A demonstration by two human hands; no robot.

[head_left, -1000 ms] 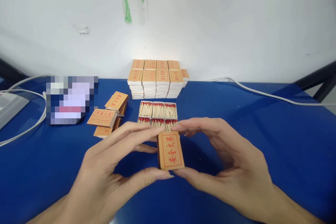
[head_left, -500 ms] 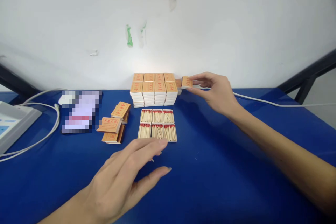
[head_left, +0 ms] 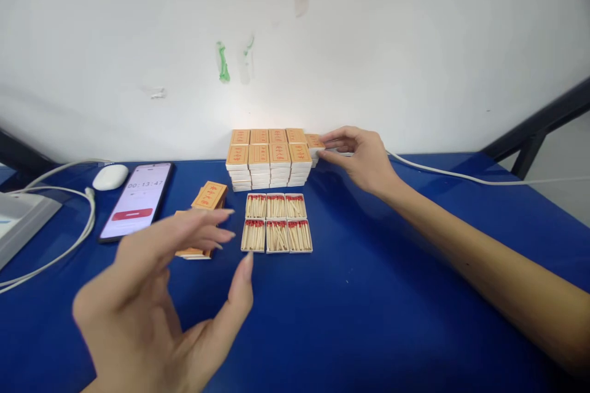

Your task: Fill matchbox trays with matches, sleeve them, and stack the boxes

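Note:
My right hand (head_left: 357, 156) pinches an orange-topped matchbox (head_left: 314, 141) at the right end of the stacked matchboxes (head_left: 270, 159), which stand in rows against the wall. My left hand (head_left: 184, 295) is raised over the front of the table, thumb and fingers spread, with nothing between them. Just beyond its fingertips lie several open matchbox trays (head_left: 276, 236) full of red-tipped matches, set in two rows. Partly hidden behind the left hand is a loose pile of orange matchbox sleeves (head_left: 209, 195).
On the left lie a phone (head_left: 138, 199) showing a timer, a white rounded case (head_left: 110, 177) and a white cable (head_left: 87, 221). A white device (head_left: 23, 215) sits at the left edge. Another cable (head_left: 442, 169) runs along the wall at right. The tabletop (head_left: 369, 319) is blue.
My right hand has moved slightly left, bringing the matchbox against the stack's right end. My left hand has shifted left from the trays towards the sleeves, its fingers opening wider.

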